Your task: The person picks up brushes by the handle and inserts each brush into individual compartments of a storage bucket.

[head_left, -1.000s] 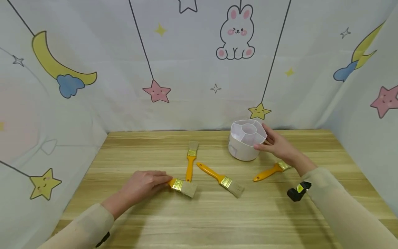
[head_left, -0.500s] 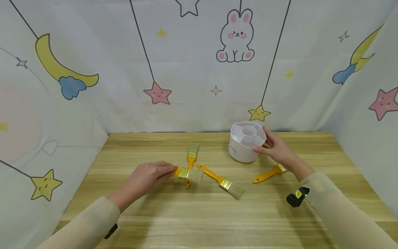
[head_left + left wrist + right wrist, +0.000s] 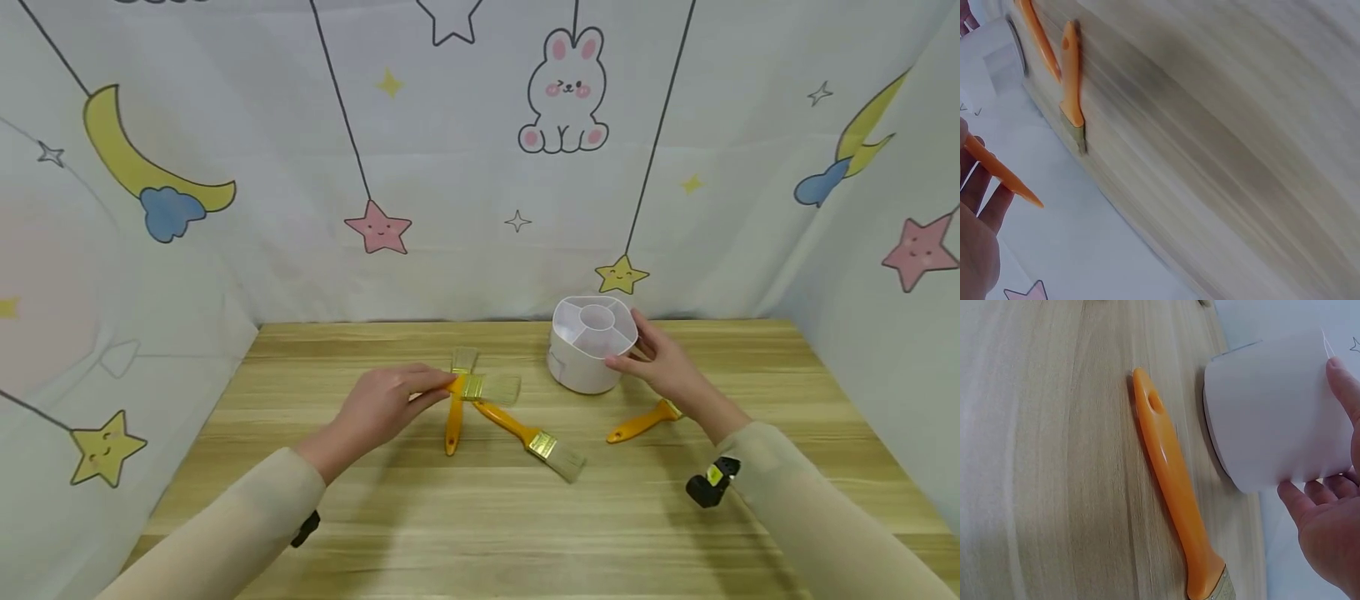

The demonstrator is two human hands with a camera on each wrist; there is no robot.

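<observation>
Pinched in my left hand (image 3: 384,403) is a paintbrush (image 3: 492,389) with an orange handle and pale bristles, raised above the table and pointing right. Its orange handle (image 3: 1001,172) shows between the fingers in the left wrist view. Below it lies a second paintbrush (image 3: 453,427), partly hidden by the held one. My right hand (image 3: 669,360) grips the side of a white divided organizer (image 3: 581,372), thumb in front and fingers behind. That organizer (image 3: 1266,412) stands at the back of the table, with a round middle compartment and others around it.
Right of the centre lies another paintbrush (image 3: 543,443), bristles toward the front right. One more paintbrush (image 3: 636,424) lies beneath my right wrist, its bristles mostly hidden. A white printed curtain (image 3: 465,275) borders the wooden table (image 3: 480,533) at the back and sides.
My left hand has lifted the paintbrush off the table and carried it right and toward the back. The right hand keeps its grip on the organizer, which stays in place.
</observation>
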